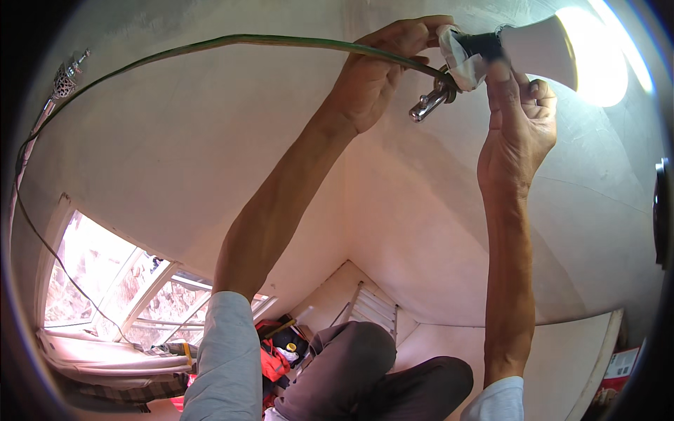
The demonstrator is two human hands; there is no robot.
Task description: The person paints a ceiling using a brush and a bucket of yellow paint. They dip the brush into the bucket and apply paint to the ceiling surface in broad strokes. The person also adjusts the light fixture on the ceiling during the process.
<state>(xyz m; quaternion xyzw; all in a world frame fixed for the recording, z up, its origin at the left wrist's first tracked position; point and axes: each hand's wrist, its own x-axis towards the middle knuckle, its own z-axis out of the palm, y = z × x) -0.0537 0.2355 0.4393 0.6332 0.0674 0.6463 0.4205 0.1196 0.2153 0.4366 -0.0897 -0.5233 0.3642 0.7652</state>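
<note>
High in front of me a lit white LED bulb [547,52] sits in a black lamp holder [483,46]. Crumpled whitish plastic or tape [463,67] wraps the holder's back end. My right hand [518,123] is closed on the holder, its thumb and fingers pinching near the bulb's base. The fingertips of my left hand [375,81] grip the edge of the whitish wrapping from the other side. A green cable [281,42] runs past my left hand to a shiny metal rod end [430,104], where it appears looped just below the holder.
A curtain rod with an ornate finial [64,81] stands at the far left, the cable hanging beside it. Below are a bright window [126,281], a bunched curtain [116,358], a ladder [372,309], a red bag [274,361] and my bent knees [351,358].
</note>
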